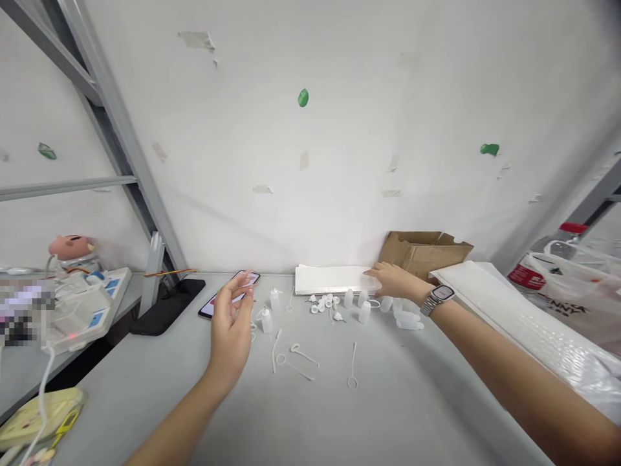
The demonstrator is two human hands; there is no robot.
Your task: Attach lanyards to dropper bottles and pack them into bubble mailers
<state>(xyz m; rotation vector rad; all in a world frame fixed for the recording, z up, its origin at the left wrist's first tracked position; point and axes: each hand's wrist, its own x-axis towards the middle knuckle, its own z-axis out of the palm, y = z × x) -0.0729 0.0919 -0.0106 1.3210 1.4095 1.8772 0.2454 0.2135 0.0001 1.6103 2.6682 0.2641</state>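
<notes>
My left hand [231, 327] is raised over the left part of the grey table, in front of a phone [207, 309] with a lit screen. Its fingers are loosely bent and apart, and nothing shows in them. At the back, my right hand [398, 283] has its thumb and fingers around the right end of a long white box [330, 279]. Small white squeeze bottles stand near both hands: a capped bottle [266, 321] by the left, an uncapped bottle [364, 312] by the right. White caps [321, 303] lie loose before the box.
Several white loop-ended sticks [352, 382] lie mid-table. More translucent bottles [408, 320] lie under my right wrist. A brown cardboard box [420, 251] and bubble wrap [538, 330] are on the right. A black case [167, 307] sits by the metal post at left.
</notes>
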